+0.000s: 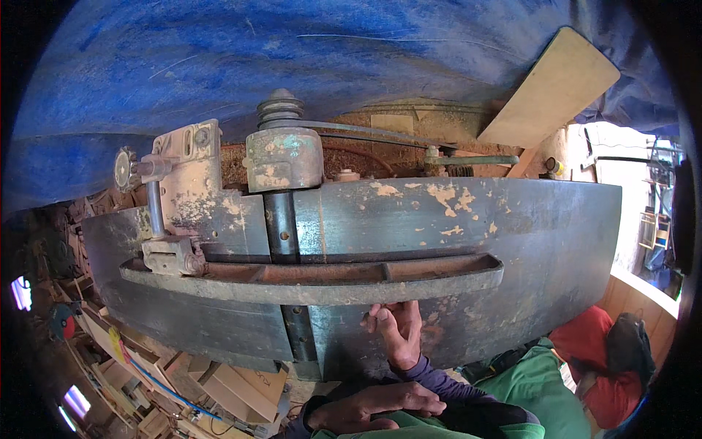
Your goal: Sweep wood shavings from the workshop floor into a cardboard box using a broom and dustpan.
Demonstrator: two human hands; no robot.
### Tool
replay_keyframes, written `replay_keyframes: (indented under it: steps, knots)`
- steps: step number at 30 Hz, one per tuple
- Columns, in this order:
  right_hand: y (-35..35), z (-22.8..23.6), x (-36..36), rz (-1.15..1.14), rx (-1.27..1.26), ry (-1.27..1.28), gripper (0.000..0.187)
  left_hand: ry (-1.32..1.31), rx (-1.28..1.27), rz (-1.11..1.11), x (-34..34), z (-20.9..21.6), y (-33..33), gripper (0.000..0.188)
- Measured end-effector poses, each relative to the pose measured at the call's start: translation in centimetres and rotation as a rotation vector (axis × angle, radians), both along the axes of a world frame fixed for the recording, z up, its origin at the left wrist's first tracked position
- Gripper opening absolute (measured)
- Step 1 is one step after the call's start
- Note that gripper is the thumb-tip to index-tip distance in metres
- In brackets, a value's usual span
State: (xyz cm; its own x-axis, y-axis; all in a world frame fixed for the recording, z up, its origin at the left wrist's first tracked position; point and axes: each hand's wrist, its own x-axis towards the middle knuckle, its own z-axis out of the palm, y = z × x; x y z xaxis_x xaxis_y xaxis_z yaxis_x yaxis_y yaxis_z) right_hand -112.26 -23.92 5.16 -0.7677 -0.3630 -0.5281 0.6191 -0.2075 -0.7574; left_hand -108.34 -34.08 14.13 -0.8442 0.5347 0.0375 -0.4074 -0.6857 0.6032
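A long ribbed metal fence (pixel 329 294) lies across the dark metal table (pixel 541 234) of what looks like a woodworking jointer. My right hand (pixel 401 335) is up against the fence's near edge, palm turned upward. Its fingers are curled and partly tucked by that edge, so I cannot make out what they grip, if anything. Closer to my body, my left hand (pixel 380 406) hovers in front of the machine, fingers stretched to the right and holding nothing. A dark cylindrical cutter head (pixel 281 227) crosses the table beneath the fence.
A fence bracket (pixel 191 172) with a round knob (pixel 126 170) rises at the left. Behind the table are a pulley (pixel 280 110) and a belt (pixel 373 135). A blue tarp (pixel 256 58) hangs behind, with a board (pixel 552 88) leaning there. A person in red sleeves (pixel 614 388) is at lower right; cardboard (pixel 245 388) lies lower left.
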Motion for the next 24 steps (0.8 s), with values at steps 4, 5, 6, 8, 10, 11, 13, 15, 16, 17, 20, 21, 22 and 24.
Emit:
replay_keyframes:
  steps: [4,5,6,8,10,11,13,15,16,17,20,21,22,24]
  knots:
    - [-0.1,-0.2,0.3,-0.013,0.065,0.067,0.022,-0.115,0.053,-0.025,0.9,0.7,0.1,0.051]
    - [0.0,-0.3,0.5,-0.013,0.092,0.057,0.022,-0.079,0.049,-0.018,1.2,0.8,0.2,0.051]
    - [0.0,-0.4,0.7,-0.002,0.082,0.075,0.022,-0.042,0.044,-0.01,1.6,0.9,0.4,0.05]
    - [0.2,-0.7,1.1,-0.001,0.039,0.086,0.016,0.001,-0.007,0.005,2.8,1.4,0.7,0.049]
    - [0.0,-1.1,1.5,-0.02,0.033,0.169,0.011,0.187,-0.153,0.024,4.3,2.1,1.6,0.047]
    - [0.0,-1.2,1.6,-0.011,-0.004,0.213,0.011,0.199,-0.152,0.035,5.3,2.6,1.8,0.046]
    - [0.1,-1.0,2.2,0.011,-0.052,0.249,0.011,0.186,-0.21,0.056,7.7,4.2,2.3,0.054]
    - [0.2,-0.3,3.1,-0.077,-0.042,0.185,0.012,0.23,-0.203,0.159,10.0,5.4,2.4,0.049]
    - [0.3,0.3,3.9,-0.053,-0.064,0.193,0.012,0.234,-0.215,0.169,11.2,6.0,2.2,0.049]
    - [0.3,0.9,4.9,-0.047,-0.07,0.201,0.013,0.247,-0.226,0.198,12.5,6.5,2.0,0.05]
    - [0.3,3.0,9.0,0.004,-0.07,0.231,0.013,0.192,-0.255,0.328,17.3,8.3,1.2,0.055]
    - [0.2,3.6,10.7,0.092,-0.065,0.249,0.012,0.228,-0.337,0.409,19.1,8.6,0.8,0.056]
    - [0.1,4.1,12.5,0.165,-0.043,0.257,0.012,0.251,-0.4,0.478,20.9,8.8,0.4,0.057]
    - [-0.4,5.0,16.7,0.217,-0.055,0.304,0.011,0.213,-0.497,0.559,25.4,9.4,-0.5,0.058]
